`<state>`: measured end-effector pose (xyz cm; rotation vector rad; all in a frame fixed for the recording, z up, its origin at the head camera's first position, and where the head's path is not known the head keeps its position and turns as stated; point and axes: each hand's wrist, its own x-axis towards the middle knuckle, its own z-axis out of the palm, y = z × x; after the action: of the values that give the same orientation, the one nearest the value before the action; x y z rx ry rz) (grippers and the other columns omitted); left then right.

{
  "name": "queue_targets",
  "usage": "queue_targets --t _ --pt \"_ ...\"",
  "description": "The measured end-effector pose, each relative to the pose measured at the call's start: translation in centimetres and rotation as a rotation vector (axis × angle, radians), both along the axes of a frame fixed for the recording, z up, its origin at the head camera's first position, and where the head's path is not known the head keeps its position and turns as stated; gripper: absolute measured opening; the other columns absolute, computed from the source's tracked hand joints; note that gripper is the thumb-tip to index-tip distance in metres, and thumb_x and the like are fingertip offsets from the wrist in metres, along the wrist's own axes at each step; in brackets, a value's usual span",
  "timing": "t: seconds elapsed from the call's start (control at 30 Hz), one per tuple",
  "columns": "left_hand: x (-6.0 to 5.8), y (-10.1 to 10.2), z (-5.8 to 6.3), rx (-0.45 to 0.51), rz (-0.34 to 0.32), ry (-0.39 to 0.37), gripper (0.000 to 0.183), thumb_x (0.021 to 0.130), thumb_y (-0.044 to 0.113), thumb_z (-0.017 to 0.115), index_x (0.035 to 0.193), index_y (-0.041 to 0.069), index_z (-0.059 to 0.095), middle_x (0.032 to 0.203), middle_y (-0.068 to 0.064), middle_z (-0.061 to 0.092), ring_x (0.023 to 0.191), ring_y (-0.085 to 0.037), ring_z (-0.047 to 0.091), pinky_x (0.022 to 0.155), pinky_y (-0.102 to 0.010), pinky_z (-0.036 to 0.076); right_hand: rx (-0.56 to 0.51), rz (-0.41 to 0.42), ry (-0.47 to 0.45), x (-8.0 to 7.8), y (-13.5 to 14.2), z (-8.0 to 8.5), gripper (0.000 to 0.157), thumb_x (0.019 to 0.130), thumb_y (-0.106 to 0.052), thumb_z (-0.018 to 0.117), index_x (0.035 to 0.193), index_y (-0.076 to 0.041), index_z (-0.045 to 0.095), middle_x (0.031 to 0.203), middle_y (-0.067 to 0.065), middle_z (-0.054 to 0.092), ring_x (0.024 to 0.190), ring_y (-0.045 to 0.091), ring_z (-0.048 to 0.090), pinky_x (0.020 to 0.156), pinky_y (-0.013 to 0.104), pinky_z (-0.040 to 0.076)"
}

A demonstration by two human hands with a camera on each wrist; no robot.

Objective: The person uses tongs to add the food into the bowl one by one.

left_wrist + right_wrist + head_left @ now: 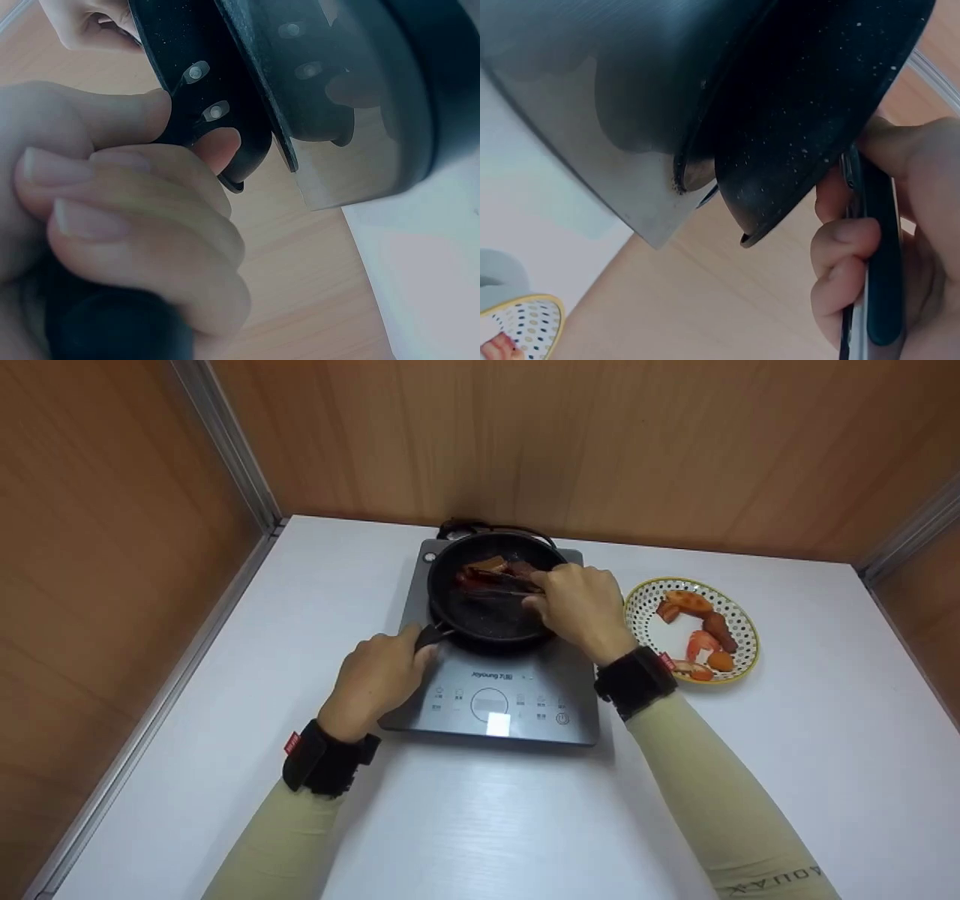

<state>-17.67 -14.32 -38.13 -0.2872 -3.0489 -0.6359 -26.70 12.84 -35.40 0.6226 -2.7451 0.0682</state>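
Observation:
My left hand (379, 679) grips the black handle (430, 637) of a frying pan (491, 622), thumb and fingers curled round it. The speckled dark pan sits on a grey induction cooker (442, 705). From the pan's right side my right hand (585, 604) reaches over the rim, holding tongs (885, 255) with dark grips and metal edges. Inside the pan, the tongs' ends overlap several brown and reddish food pieces (491, 564) toward the back. Whether the tongs pinch any piece, I cannot tell.
Right of the cooker stands a dotted plate (684, 631) with a yellow rim, carrying a shrimp (701, 643) and several brown and orange food pieces. A black cable (517, 529) lies behind the pan. Wooden panels (525, 442) border the white table (480, 825).

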Motion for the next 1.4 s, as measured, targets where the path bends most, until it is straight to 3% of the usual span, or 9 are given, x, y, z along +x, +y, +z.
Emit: queue_targets --t 0.2,0.7,0.93,1.03,1.27,1.33,1.4 --pt "-0.1 0.0 0.0 -0.004 -0.002 -0.004 0.028 0.111 0.033 0.058 0.11 0.005 0.06 0.084 -0.021 0.067 0.07 -0.032 0.061 0.058 -0.044 0.045 -0.015 -0.023 0.014 0.5 0.7 0.3 0.034 0.097 -0.044 0.077 0.121 -0.019 0.08 0.098 0.017 0.077 0.081 0.044 0.073 0.064 0.058 0.053" --pt "0.1 -0.6 -0.3 0.008 0.003 0.003 0.028 0.111 0.033 0.058 0.107 0.005 0.06 0.077 -0.016 0.062 0.065 -0.029 0.056 0.054 -0.04 0.04 -0.014 -0.023 0.01 0.5 -0.4 -0.8 0.029 0.098 -0.044 0.075 0.115 -0.021 0.082 0.095 0.014 0.078 0.077 0.042 0.072 0.062 0.056 0.054" --pt "0.0 -0.6 -0.3 0.012 -0.004 0.013 0.028 0.111 0.033 0.057 0.105 0.006 0.059 0.074 -0.014 0.061 0.064 -0.029 0.056 0.053 -0.04 0.041 -0.042 -0.019 0.01 1.4 0.1 -0.3 0.034 0.099 -0.046 0.074 0.122 -0.022 0.08 0.098 0.014 0.077 0.08 0.042 0.072 0.063 0.057 0.054" --pt "0.0 -0.6 -0.3 0.015 -0.005 0.003 0.028 0.111 0.033 0.057 0.106 0.006 0.059 0.074 -0.014 0.06 0.064 -0.029 0.056 0.053 -0.04 0.041 -0.073 -0.024 0.037 2.4 1.5 0.4 0.036 0.1 -0.047 0.073 0.125 -0.022 0.078 0.098 0.013 0.077 0.078 0.042 0.072 0.06 0.056 0.051" --pt "-0.2 -0.7 -0.2 0.01 -0.007 0.006 0.029 0.111 0.034 0.056 0.109 0.005 0.06 0.077 -0.016 0.063 0.066 -0.029 0.057 0.054 -0.041 0.042 -0.183 -0.084 0.118 4.9 8.2 2.0 0.024 0.099 -0.043 0.075 0.105 -0.019 0.075 0.076 0.005 0.065 0.062 0.032 0.059 0.05 0.048 0.039" --pt "-0.2 -0.8 -0.1 0.008 -0.005 0.004 0.029 0.111 0.034 0.057 0.109 0.005 0.06 0.079 -0.017 0.064 0.067 -0.03 0.058 0.055 -0.041 0.043 -0.217 -0.134 0.096 5.6 10.5 2.0 0.024 0.099 -0.041 0.075 0.111 -0.02 0.077 0.074 0.004 0.063 0.062 0.029 0.055 0.049 0.044 0.036" --pt "-0.3 -0.9 -0.1 0.006 -0.002 -0.003 0.029 0.111 0.034 0.056 0.11 0.005 0.059 0.081 -0.018 0.065 0.068 -0.03 0.058 0.056 -0.042 0.043 -0.247 -0.195 0.047 6.2 12.7 1.9 0.034 0.1 -0.042 0.075 0.124 -0.019 0.078 0.075 0.006 0.063 0.063 0.028 0.053 0.049 0.041 0.033"
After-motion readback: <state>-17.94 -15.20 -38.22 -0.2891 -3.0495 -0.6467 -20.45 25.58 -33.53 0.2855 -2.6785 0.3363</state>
